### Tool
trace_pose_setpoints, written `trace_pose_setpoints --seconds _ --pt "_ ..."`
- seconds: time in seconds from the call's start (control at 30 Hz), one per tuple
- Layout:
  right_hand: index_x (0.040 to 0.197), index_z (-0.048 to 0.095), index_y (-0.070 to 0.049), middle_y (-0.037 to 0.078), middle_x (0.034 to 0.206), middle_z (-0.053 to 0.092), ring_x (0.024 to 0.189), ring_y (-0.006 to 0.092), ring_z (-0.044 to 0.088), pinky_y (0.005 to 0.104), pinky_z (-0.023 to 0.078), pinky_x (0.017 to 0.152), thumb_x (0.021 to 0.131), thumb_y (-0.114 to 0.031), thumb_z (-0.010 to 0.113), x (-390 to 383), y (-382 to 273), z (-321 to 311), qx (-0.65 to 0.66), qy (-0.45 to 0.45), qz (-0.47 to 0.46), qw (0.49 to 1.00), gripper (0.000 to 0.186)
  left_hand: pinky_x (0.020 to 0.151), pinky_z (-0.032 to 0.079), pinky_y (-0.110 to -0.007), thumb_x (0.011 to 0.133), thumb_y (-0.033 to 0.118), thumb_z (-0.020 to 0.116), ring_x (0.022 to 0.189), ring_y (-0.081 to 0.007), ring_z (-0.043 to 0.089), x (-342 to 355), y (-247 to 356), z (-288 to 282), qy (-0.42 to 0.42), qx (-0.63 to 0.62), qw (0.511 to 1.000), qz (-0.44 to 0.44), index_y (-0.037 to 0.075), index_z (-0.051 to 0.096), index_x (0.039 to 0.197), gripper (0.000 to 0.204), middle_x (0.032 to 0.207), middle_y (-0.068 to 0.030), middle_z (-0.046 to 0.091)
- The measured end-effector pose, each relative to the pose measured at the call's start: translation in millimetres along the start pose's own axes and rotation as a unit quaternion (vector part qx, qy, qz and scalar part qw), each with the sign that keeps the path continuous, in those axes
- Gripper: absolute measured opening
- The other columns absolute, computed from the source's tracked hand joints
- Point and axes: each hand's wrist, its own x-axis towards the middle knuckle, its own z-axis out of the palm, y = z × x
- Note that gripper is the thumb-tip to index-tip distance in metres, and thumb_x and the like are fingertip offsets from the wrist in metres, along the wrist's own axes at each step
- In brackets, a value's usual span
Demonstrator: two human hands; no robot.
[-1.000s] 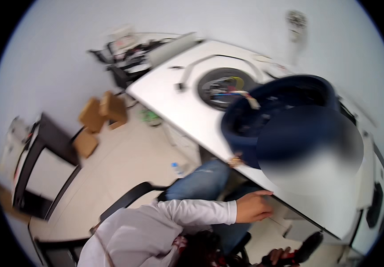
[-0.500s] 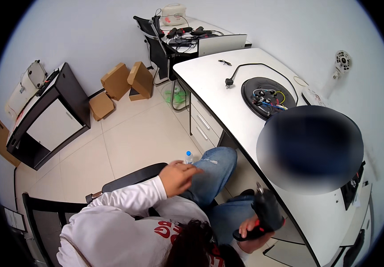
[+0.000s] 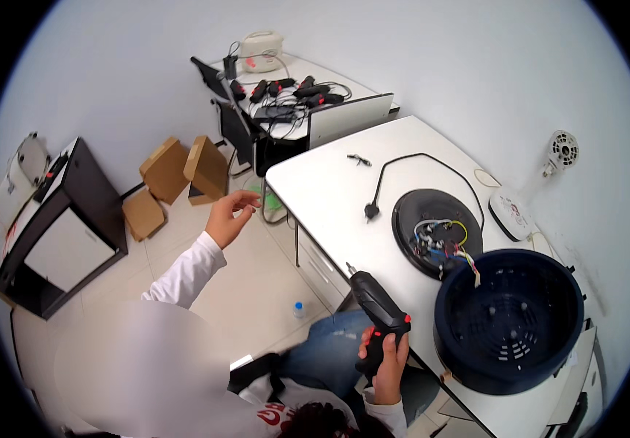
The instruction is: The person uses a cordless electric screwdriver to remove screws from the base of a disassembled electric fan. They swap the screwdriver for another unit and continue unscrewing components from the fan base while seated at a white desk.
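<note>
My right hand [image 3: 386, 358] is wrapped round the handle of a black and red cordless screwdriver [image 3: 382, 301], held up at the table's front edge with its bit pointing up and left. My left hand [image 3: 231, 217] is raised over the floor to the left of the table, fingers loosely bent and thumb apart, with nothing visible in it. To the right of the screwdriver is a dark blue round housing [image 3: 468, 350], open side up, with slots in its bottom. Behind it lies a black round base [image 3: 413, 219] with coloured wires on top, partly covered by the housing.
A black power cord [image 3: 424, 155] with a plug curves across the white table [image 3: 322, 190]. An oval white lid [image 3: 511, 213] lies by the wall. Farther back, several screwdrivers [image 3: 282, 86] crowd another desk. Cardboard boxes [image 3: 165, 171] and a blue-capped bottle [image 3: 298, 309] stand on the floor.
My right hand has raised the cordless screwdriver from beside my lap to the table edge. My left hand has moved up and left, away from my knee, and its fingers have loosened.
</note>
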Motion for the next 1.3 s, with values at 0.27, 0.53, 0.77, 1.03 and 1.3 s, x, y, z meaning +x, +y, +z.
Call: trace_pose_setpoints --seconds 0.27,0.53,0.77,1.03,1.3 --pt "0.12 0.039 0.002 0.013 0.08 0.055 0.054 0.0157 0.051 0.0242 0.042 0.048 0.088 -0.046 0.048 93 19 10 0.006 0.017 -0.003 1.0 0.059 0.074 0.048 -0.025 0.082 0.012 0.058 0.081 -0.015 0.064 220 -98 36 0.09 -0.012 0.996 0.013 0.002 0.061 0.095 0.017 0.084 -0.0071 0.067" --pt "0.114 0.044 0.001 0.01 0.082 0.053 0.052 0.0177 0.047 0.0305 0.042 0.053 0.085 -0.059 0.042 112 17 -17 0.11 -0.028 0.148 0.982 0.067 0.082 0.046 -0.036 0.072 0.014 0.065 0.094 -0.0269 0.059 372 -164 125 0.163 0.146 0.976 0.011 0.006 0.049 0.117 0.049 0.101 -0.0115 0.062" --pt "0.095 0.047 -0.005 0.006 0.077 0.047 0.049 0.0132 0.043 0.0268 0.036 0.05 0.088 -0.057 0.034 112 15 -21 0.317 0.094 0.184 0.926 0.054 0.087 0.043 -0.033 0.072 0.018 0.071 0.103 -0.0247 0.056 434 -199 116 0.035 -0.041 0.994 -0.098 0.002 0.044 0.124 0.061 0.113 -0.0142 0.057" --pt "0.104 0.048 -0.004 0.008 0.081 0.048 0.053 0.0145 0.045 0.0247 0.038 0.054 0.085 -0.053 0.045 113 29 -37 0.423 0.073 0.17 0.887 0.052 0.087 0.043 -0.038 0.077 0.025 0.065 0.1 -0.0339 0.055 452 -238 146 0.121 0.159 0.976 0.084 -0.001 0.049 0.116 0.05 0.107 -0.02 0.058" --pt "0.105 0.046 -0.003 0.007 0.083 0.047 0.053 0.0133 0.044 0.026 0.038 0.057 0.085 -0.054 0.046 117 65 -63 0.332 0.043 0.227 0.915 0.055 0.078 0.047 -0.042 0.076 0.045 0.061 0.094 -0.0351 0.058 470 -220 166 0.092 0.313 0.941 -0.093 0.0 0.054 0.111 0.058 0.099 -0.0203 0.061"
